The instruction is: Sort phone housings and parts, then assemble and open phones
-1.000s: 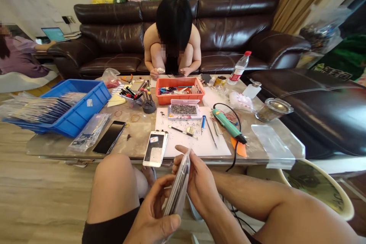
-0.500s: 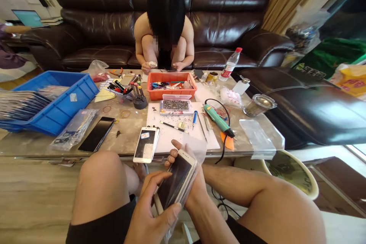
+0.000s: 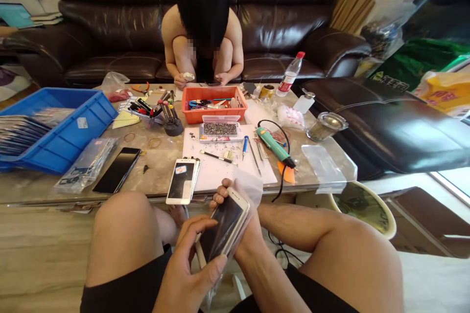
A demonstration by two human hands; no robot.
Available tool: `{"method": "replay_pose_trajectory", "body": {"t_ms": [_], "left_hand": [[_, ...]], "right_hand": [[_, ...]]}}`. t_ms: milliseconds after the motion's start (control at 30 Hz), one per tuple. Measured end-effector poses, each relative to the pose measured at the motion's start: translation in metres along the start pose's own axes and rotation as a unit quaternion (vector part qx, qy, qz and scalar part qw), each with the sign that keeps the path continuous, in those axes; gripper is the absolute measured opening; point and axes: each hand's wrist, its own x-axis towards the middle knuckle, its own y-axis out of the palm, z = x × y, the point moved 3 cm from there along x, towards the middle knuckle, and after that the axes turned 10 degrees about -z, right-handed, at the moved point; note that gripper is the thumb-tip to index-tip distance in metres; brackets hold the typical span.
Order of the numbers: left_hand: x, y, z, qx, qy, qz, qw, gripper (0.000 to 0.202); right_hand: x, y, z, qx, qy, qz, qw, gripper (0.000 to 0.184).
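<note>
A small stack of white smartphones [image 3: 224, 225], partly in a clear plastic bag [image 3: 251, 188], is between my hands above my lap. My left hand [image 3: 191, 259] grips its lower end, thumb on the near edge and fingers over the dark screen. From behind, my right hand [image 3: 244, 239] cradles the stack, its fingertips curled round the far side; the palm is hidden. Just beyond, at the table's front edge, lie more white phones [image 3: 180, 181], the top one with a sticker. Left of those is a black phone [image 3: 117, 170].
A blue bin [image 3: 91, 122] packed with bagged pieces stands at the left. Behind the white sheet [image 3: 205, 181] are a screw box [image 3: 220, 129] and an orange tray [image 3: 213, 116]. A green corded tool [image 3: 273, 144] lies at right. Opposite, a person [image 3: 201, 24] sits on the sofa.
The view has shifted slightly, so the table appears farther left and higher. My right fingers have curled in closer round the phones; my left hand keeps its hold.
</note>
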Motion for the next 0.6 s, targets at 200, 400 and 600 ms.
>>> {"method": "replay_pose_trajectory", "body": {"t_ms": [200, 400, 600], "left_hand": [[-0.001, -0.004, -0.002, -0.062, -0.019, -0.023, 0.998, 0.043], [-0.011, 0.004, 0.0, -0.263, -0.208, -0.052, 0.941, 0.06], [-0.014, 0.007, 0.0, -0.332, -0.291, -0.018, 0.897, 0.074]], "right_hand": [[0.0, -0.005, 0.01, 0.096, -0.003, 0.064, 0.993, 0.03], [0.0, -0.007, 0.019, 0.156, -0.02, 0.104, 0.982, 0.025], [-0.009, -0.013, 0.029, 0.083, -0.073, -0.005, 0.994, 0.021]]}}
